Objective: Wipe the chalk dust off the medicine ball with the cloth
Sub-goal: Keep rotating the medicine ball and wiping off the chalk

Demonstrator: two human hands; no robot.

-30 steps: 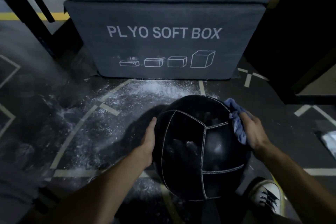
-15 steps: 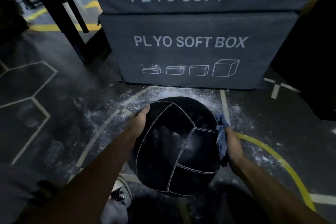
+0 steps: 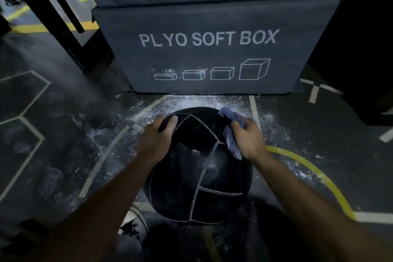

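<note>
A white shoe (image 3: pixel 133 222) shows at the bottom edge. Just beyond it the black medicine ball (image 3: pixel 200 168) rests on the chalk-dusted floor (image 3: pixel 63 155). The left hand (image 3: pixel 156 136) lies on its upper left, fingers spread (holding nothing). The right hand (image 3: pixel 247 137) curls around a blue cloth (image 3: pixel 230 132) against the upper right. Behind stand stacked plyo boxes (image 3: pixel 212 53).

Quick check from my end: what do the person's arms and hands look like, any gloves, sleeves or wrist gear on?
Both arms are bare from the bottom frame edge to the wrists: no sleeves in view. The left hand and right hand wear no gloves, and no watch, band, ring or wrist wrap shows, though dim lighting could hide small items.
</note>
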